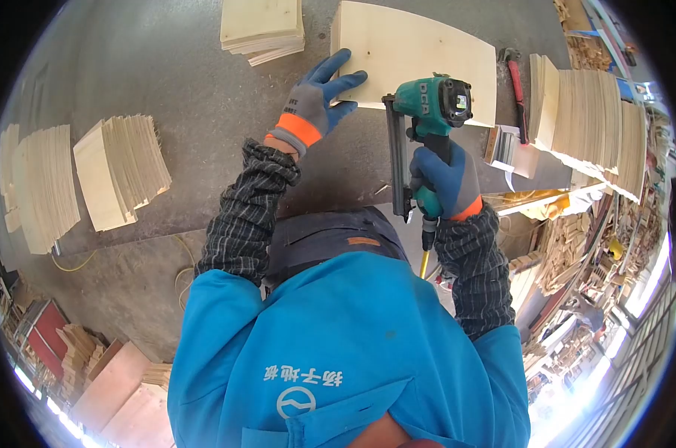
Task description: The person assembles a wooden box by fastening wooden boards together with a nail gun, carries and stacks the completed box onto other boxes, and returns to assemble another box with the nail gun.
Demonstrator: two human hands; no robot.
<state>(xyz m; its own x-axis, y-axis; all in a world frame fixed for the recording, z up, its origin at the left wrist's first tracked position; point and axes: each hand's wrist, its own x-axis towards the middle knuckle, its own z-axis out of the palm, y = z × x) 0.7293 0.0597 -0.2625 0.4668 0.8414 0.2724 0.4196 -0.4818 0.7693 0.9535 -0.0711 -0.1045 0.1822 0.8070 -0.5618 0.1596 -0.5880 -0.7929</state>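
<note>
A teal pneumatic nail gun [425, 104] is in my right hand [448, 175], its handle wrapped by gloved fingers and its long magazine pointing down toward my body. The gun's head lies over the near edge of a pale wooden panel piece [420, 46]. My left hand [319, 97], in a grey and blue glove, rests at the panel's left near corner with its fingers spread, some of them on the wood. Whether the nose of the gun touches the wood cannot be made out.
Stacks of thin wood pieces stand at the left [132, 168], at the top [262, 22] and at the right [588, 112] of the grey table [196, 82]. A red-handled hammer [517, 93] and nail strips [504, 151] lie right of the panel. A yellow hose hangs below the gun.
</note>
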